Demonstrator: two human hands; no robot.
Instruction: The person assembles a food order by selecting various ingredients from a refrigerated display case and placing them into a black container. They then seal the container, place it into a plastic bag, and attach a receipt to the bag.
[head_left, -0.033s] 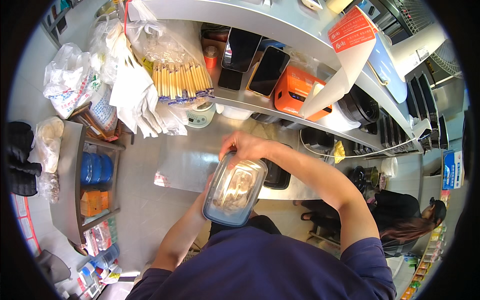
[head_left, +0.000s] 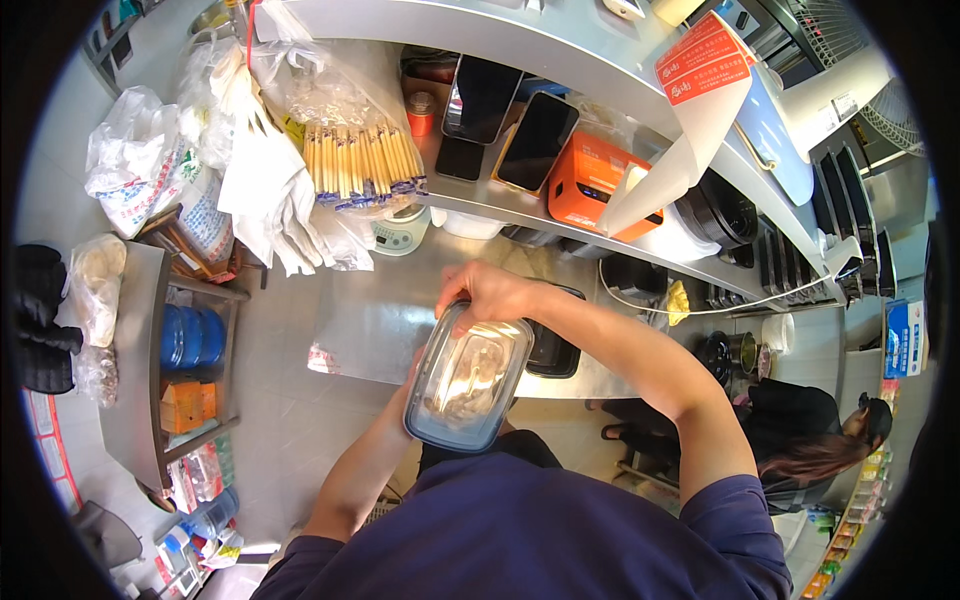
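Note:
In front of my chest is a rectangular takeout container with a clear lid, tilted, and light glares off the lid. Its contents look brownish but cannot be made out. My right hand grips its far edge, the thumb over the lid's rim and the other fingers bent around the corner. My left hand is at its left side, mostly hidden behind the container, with its fingers out of sight. Partly behind my right forearm, another black container rests on the steel counter.
Above the counter, a steel shelf carries phones and an orange label printer with a paper strip hanging down. Wrapped chopsticks and white bags hang at the left. A person in black is at the right.
The takeout container and both hands have shifted very slightly to the left. My grip looks the same.

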